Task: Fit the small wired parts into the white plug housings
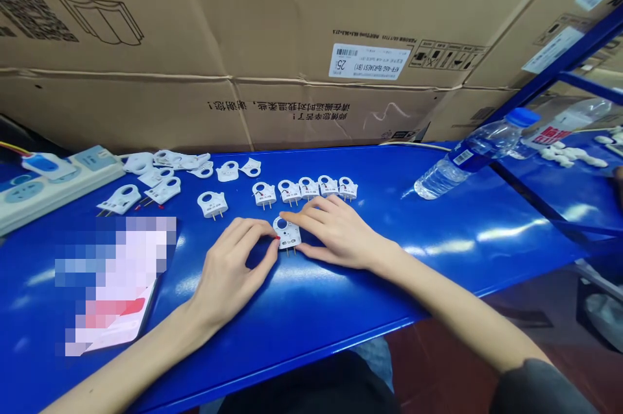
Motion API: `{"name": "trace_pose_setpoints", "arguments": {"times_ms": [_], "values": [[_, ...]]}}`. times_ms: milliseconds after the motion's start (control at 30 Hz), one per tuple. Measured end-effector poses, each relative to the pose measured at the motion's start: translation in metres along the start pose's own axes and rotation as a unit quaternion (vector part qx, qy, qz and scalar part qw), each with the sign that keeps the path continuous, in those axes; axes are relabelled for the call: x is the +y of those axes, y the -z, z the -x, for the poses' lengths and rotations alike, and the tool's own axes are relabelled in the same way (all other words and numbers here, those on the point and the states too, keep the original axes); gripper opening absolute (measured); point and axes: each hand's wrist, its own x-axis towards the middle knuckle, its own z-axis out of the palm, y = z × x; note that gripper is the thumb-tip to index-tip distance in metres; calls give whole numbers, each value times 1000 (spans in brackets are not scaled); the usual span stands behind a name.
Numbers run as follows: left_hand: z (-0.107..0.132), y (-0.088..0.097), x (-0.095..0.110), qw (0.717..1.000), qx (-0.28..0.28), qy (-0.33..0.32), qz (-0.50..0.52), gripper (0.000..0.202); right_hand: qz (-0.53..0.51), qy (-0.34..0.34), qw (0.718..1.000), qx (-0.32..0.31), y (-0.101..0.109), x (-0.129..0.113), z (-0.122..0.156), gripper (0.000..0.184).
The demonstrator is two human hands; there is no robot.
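Observation:
A white plastic plug housing [288,234] with a round hole and two metal pins lies on the blue table before me, pins toward me. My right hand [335,232] grips it from the right, with fingertips on its top and the thumb low on its side. At its left edge, my left hand [238,265] pinches a small red piece [278,238], too small to make out fully. Just behind stands a row of similar plug housings [308,188], several of them side by side. One more plug housing [213,204] sits apart to the left.
A loose pile of white housings [160,174] lies at the back left, beside a power strip [63,183]. A phone [121,297] rests at the left. Water bottles [467,151] lean at the right near a blue metal frame [535,86]. Cardboard boxes [195,44] wall off the back.

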Motion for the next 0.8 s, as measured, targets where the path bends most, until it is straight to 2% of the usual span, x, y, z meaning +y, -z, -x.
{"name": "trace_pose_setpoints", "arguments": {"times_ms": [433, 800], "values": [[-1, 1, 1, 999, 43, 11, 21, 7, 5, 9, 1000, 25, 0, 0, -1, 46], [-2, 1, 0, 998, 59, -27, 3, 12, 9, 21, 999, 32, -3, -1, -1, 44]]}}
